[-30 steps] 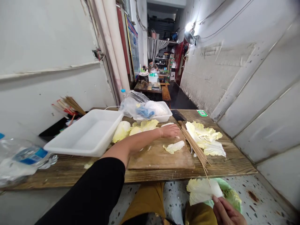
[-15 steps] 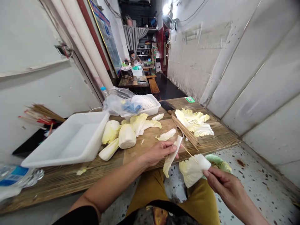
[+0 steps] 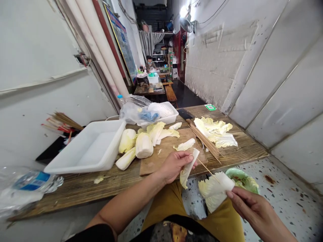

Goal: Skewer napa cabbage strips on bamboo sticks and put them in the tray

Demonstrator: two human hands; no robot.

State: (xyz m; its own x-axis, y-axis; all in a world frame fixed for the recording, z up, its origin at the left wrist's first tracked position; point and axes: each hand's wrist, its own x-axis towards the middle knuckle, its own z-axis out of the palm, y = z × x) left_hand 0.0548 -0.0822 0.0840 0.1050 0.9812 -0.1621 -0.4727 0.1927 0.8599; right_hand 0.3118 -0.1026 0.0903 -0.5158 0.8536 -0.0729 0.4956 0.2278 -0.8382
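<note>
My left hand (image 3: 176, 164) is closed on a narrow strip of Chinese cabbage leaf (image 3: 186, 173), above the table's front edge. From it a thin wooden skewer (image 3: 205, 167) slants down to a broader cabbage leaf piece (image 3: 213, 195). My right hand (image 3: 252, 205) pinches that piece by its white end, thumb on top. Whether the skewer's far end passes through the broad piece is hard to make out. Just beyond my left hand, a loose leaf piece (image 3: 185, 145) lies on the wooden cutting board (image 3: 165, 153).
Skewers (image 3: 205, 141) lie bundled beside a leaf pile (image 3: 214, 129), with a cleaver (image 3: 185, 113) behind. Cut cabbage (image 3: 144, 146) stands left of the board, near a white tub (image 3: 88, 144). Below right, a green basin (image 3: 233, 173) holds leaf scraps. A person (image 3: 150, 64) sits far back.
The camera has turned slightly left, so the whole scene sits further right in the picture. Both hands keep the same hold on the leaf pieces, with the skewer still between them.
</note>
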